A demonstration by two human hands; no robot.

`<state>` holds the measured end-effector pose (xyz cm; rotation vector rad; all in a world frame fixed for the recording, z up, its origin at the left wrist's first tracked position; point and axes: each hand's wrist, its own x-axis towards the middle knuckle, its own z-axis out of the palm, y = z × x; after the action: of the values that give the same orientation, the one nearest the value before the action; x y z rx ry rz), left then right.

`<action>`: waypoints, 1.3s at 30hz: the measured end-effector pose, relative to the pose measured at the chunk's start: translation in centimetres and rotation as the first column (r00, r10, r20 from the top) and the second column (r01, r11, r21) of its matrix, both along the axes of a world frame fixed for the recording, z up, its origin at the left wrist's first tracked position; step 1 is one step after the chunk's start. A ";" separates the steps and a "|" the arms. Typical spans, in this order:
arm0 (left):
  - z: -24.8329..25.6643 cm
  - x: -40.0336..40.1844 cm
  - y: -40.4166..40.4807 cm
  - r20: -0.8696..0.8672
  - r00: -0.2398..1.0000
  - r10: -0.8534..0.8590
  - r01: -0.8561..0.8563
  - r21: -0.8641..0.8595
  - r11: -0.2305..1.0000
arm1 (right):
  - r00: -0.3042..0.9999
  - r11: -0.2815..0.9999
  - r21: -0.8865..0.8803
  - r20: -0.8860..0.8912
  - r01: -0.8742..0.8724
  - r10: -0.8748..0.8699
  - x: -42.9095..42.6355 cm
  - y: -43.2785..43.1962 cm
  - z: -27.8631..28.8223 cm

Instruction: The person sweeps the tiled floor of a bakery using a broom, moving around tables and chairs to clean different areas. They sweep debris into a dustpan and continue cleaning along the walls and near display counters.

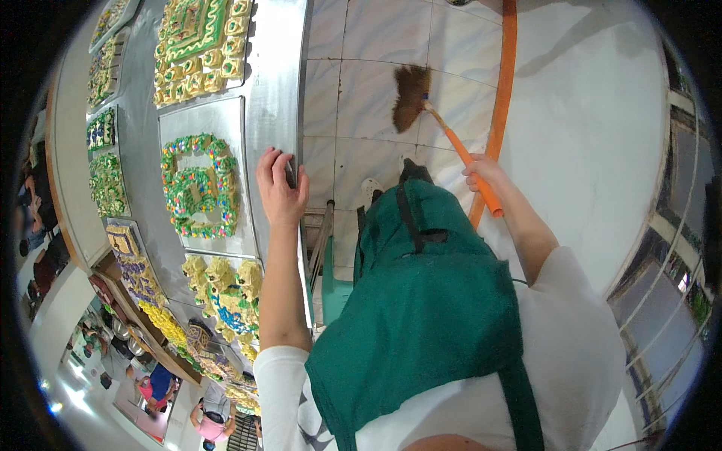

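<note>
My right hand is closed around the orange handle of a broom. The broom's brown bristle head is spread on the white tiled floor ahead of my feet. At the rim of the steel table, my left hand rests with its fingers on top and holds nothing. Beside that hand lies a metal tray bearing a green-iced cake ring with coloured dots. A green apron covers my front.
More trays of decorated cakes line the table. An orange border strip runs along the white wall at right. A green plastic stool stands under the table edge. Several people are in the background at lower left.
</note>
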<state>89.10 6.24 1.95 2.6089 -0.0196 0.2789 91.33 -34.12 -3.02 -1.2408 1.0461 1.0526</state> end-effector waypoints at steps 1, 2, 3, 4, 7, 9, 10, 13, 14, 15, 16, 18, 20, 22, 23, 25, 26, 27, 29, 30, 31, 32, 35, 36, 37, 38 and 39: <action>0.1 -0.1 0.0 -0.001 1.000 -0.009 0.009 0.001 1.000 | 0.998 0.995 -0.070 0.013 -0.064 0.065 -1.2 0.3 0.6; 0.3 -0.4 0.0 -0.002 1.000 -0.017 0.017 0.001 1.000 | 0.991 0.982 -0.142 0.020 -0.128 0.132 -2.6 1.1 1.1; 0.2 -0.3 0.1 0.004 1.000 -0.021 0.021 0.002 1.000 | 0.979 0.958 -0.214 0.029 -0.191 0.202 -3.5 2.2 1.6; 0.2 -0.5 0.1 0.011 1.000 -0.020 0.020 -0.001 1.000 | 0.985 0.970 -0.183 0.023 -0.162 0.169 -4.1 4.9 5.5; -0.3 -0.9 0.5 0.052 0.998 -0.030 0.031 -0.018 0.999 | 0.995 0.997 0.011 0.062 -0.081 0.080 -6.5 8.8 8.5; -0.2 -1.1 0.6 0.076 0.996 -0.045 0.046 -0.019 0.999 | 0.987 0.953 0.261 0.094 -0.153 0.132 -6.9 10.9 6.3; -0.3 -1.2 0.6 0.083 0.995 -0.054 0.055 -0.016 0.998 | 0.981 0.936 0.300 0.117 -0.185 0.156 -7.0 12.4 4.7; -0.4 -1.5 0.4 0.095 0.993 -0.074 0.076 -0.017 0.997 | 0.964 0.866 0.433 0.194 -0.250 0.181 -7.2 16.4 -2.7; -0.3 -1.6 0.3 0.091 0.993 -0.078 0.080 -0.017 0.997 | 0.956 0.873 0.396 0.184 -0.285 0.229 -8.6 16.6 -4.9; -0.2 -1.2 0.2 0.104 0.991 -0.082 0.084 -0.016 0.996 | 0.943 0.877 0.353 0.187 -0.327 0.276 -9.1 16.6 -6.9; -0.2 -0.9 0.5 0.110 0.990 -0.085 0.088 -0.014 0.996 | 0.922 0.875 0.300 0.196 -0.379 0.333 -7.7 16.7 -6.6; 0.1 -1.6 0.7 0.131 0.985 -0.107 0.110 -0.015 0.994 | 0.951 0.930 0.236 0.200 -0.282 0.237 -9.8 12.9 -5.4; 0.4 -2.0 1.0 0.122 0.990 -0.074 0.078 -0.029 0.997 | 0.913 0.914 0.130 0.200 -0.384 0.356 -12.3 8.0 -6.6; 0.5 -3.4 2.9 0.115 0.993 -0.007 0.007 -0.001 1.000 | 0.907 0.930 0.153 0.319 -0.334 0.273 -13.6 5.1 -3.5; 0.0 -3.2 2.8 0.089 0.996 -0.026 0.029 -0.024 0.999 | 0.835 0.855 0.034 0.237 -0.517 0.496 -14.6 1.9 -8.2; 0.1 -2.1 0.3 0.130 0.987 -0.090 0.095 -0.029 0.995 | 0.814 0.798 -0.276 0.080 -0.536 0.575 -16.6 -1.1 -8.3; 0.8 -2.1 0.7 0.123 0.989 -0.085 0.091 -0.039 0.995 | 0.935 0.899 -0.301 0.054 -0.319 0.350 -15.2 2.0 -3.4; 1.3 -1.9 -0.3 0.105 0.988 -0.115 0.124 -0.079 0.989 | 0.931 0.887 -0.338 0.077 -0.313 0.358 -15.4 2.1 -1.1; 1.9 -2.5 0.3 0.154 0.983 -0.104 0.117 -0.074 0.990 | 0.958 0.929 -0.324 0.159 -0.177 0.238 -13.9 7.3 4.3; 2.2 -2.4 0.7 0.160 0.983 -0.093 0.105 -0.067 0.992 | 0.941 0.931 -0.288 0.185 -0.223 0.282 -13.0 8.6 5.4; 2.2 -2.4 0.9 0.155 0.984 -0.084 0.095 -0.068 0.993 | 0.930 0.934 -0.244 0.193 -0.263 0.312 -13.3 10.0 5.8; 2.3 -2.2 1.0 0.150 0.986 -0.074 0.085 -0.069 0.994 | 0.917 0.932 -0.200 0.204 -0.303 0.342 -13.3 11.1 5.8; 2.4 -2.3 1.1 0.134 0.988 -0.071 0.082 -0.081 0.993 | 0.894 0.935 -0.030 0.282 -0.353 0.347 -12.2 13.2 6.2; 2.4 -2.4 1.1 0.134 0.989 -0.069 0.081 -0.082 0.993 | 0.878 0.916 0.017 0.295 -0.400 0.378 -11.3 14.4 6.8; 2.4 -2.5 1.1 0.128 0.989 -0.070 0.081 -0.079 0.994 | 0.862 0.894 0.071 0.306 -0.443 0.403 -10.2 15.8 7.1; 2.1 -2.3 1.0 0.132 0.988 -0.075 0.087 -0.082 0.993 | 0.814 0.830 0.143 0.340 -0.539 0.470 -8.9 17.3 5.7; 1.8 -2.2 1.0 0.125 0.989 -0.078 0.088 -0.074 0.993 | 0.762 0.746 0.227 0.381 -0.626 0.523 -7.6 19.1 3.7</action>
<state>86.92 7.27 3.71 2.5015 -0.1560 0.4010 83.78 -15.00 0.65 -1.4111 0.2012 1.3993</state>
